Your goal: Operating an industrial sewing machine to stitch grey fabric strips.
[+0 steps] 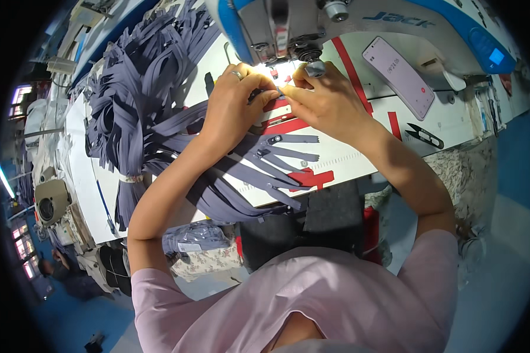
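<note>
My left hand (pixel 234 105) and my right hand (pixel 326 101) meet under the head of a sewing machine (pixel 259 29), close to its brightly lit needle area. The fingers of both are pinched together. A grey-blue zipper (pixel 188 116) runs from the left into my left hand, which grips it. Glare and the fingers hide what my right fingertips pinch. Below the hands, several loose zipper ends (pixel 285 152) with sliders fan out over the white table (pixel 350 162). Red tape strips (pixel 282 125) lie on the table just under the fingers.
A large bundle of grey-blue zippers (pixel 123 112) covers the table's left side, tied near its lower end (pixel 130 177). On the right lie a phone (pixel 397 76) and black thread snips (pixel 425 136). A plastic-wrapped pack (pixel 195 238) sits below the table edge.
</note>
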Demonstrator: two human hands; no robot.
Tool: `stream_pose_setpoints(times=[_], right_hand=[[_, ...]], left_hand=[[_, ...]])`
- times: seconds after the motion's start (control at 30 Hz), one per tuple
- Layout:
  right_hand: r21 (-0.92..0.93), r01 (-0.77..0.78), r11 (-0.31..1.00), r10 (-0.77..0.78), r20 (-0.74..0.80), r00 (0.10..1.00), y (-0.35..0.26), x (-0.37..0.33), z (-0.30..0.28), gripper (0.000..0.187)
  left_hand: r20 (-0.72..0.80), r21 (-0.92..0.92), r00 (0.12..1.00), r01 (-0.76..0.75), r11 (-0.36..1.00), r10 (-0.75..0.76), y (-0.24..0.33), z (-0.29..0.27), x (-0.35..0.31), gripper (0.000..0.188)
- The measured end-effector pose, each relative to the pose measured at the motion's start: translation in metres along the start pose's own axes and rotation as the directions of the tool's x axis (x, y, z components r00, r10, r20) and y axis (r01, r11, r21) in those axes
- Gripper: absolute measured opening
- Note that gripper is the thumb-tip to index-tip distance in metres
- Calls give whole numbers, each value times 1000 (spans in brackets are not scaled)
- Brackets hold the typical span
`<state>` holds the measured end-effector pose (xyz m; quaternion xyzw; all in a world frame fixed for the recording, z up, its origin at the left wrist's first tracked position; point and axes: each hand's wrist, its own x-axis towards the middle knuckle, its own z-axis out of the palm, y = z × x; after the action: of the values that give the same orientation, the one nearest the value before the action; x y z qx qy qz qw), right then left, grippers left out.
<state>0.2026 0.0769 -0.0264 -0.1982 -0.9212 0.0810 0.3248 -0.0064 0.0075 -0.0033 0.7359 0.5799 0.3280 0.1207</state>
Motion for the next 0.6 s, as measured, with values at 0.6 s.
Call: stream_pose_setpoints(times=[0.6], right_hand=[[47, -97, 994, 99, -44, 994, 0, 4, -1, 17]], left_hand=[[33, -86, 999, 20, 996, -18, -11, -6, -1, 12]])
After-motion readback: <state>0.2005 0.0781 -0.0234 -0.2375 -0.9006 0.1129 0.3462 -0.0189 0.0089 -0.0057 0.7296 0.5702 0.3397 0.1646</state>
